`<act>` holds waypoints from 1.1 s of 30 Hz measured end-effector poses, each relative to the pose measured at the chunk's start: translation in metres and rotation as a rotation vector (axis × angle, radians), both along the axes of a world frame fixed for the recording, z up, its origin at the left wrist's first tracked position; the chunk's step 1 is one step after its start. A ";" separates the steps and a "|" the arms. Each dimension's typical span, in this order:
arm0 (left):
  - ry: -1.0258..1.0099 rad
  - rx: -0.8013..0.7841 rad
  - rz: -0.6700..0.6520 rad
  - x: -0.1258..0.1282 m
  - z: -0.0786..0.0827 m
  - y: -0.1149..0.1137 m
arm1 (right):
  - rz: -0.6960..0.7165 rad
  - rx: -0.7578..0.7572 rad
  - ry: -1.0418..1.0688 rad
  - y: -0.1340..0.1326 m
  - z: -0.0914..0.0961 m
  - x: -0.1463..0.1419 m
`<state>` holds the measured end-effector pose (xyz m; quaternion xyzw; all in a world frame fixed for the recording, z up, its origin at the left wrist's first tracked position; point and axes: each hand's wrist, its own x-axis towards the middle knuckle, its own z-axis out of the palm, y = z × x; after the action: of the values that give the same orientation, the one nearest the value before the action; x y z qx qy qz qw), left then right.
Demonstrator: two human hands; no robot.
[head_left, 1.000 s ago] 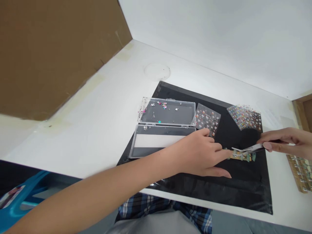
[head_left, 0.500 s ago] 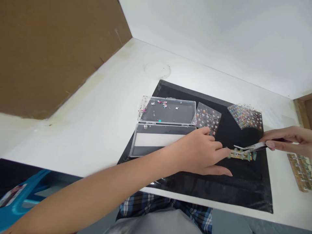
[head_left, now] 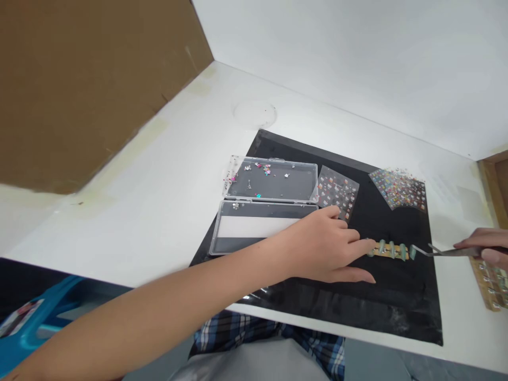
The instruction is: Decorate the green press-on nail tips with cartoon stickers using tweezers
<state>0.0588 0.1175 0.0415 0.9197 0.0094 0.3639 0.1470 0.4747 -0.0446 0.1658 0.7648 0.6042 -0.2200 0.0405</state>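
My left hand (head_left: 325,248) rests on the black mat (head_left: 349,307), its fingertips pressing the left end of a wooden strip of pale green false nails (head_left: 391,250). At the frame's right edge my right hand (head_left: 486,250) is closed on metal tweezers (head_left: 444,252), whose tip points left and sits just right of the strip. An open clear plastic case (head_left: 270,206) with small loose charms lies behind my left hand.
Two sheets of small stickers (head_left: 337,191) (head_left: 400,189) lie at the back of the mat. Another wooden strip of nails (head_left: 490,286) sits on the white table at the right edge. Brown cardboard (head_left: 79,79) walls the left side. A blue chair (head_left: 35,323) shows below left.
My right hand has pulled the tweezers off the nail strip and moved them right and slightly down. My left hand has stayed on the strip's left end.
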 end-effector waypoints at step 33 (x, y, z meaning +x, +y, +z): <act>0.045 0.031 0.006 -0.001 0.002 0.003 | 0.124 0.772 -0.134 -0.048 -0.045 -0.124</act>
<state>0.0576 0.1203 0.0434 0.9299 0.0100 0.3435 0.1313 0.3505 -0.0929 0.1208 0.6983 0.6837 0.0766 -0.1975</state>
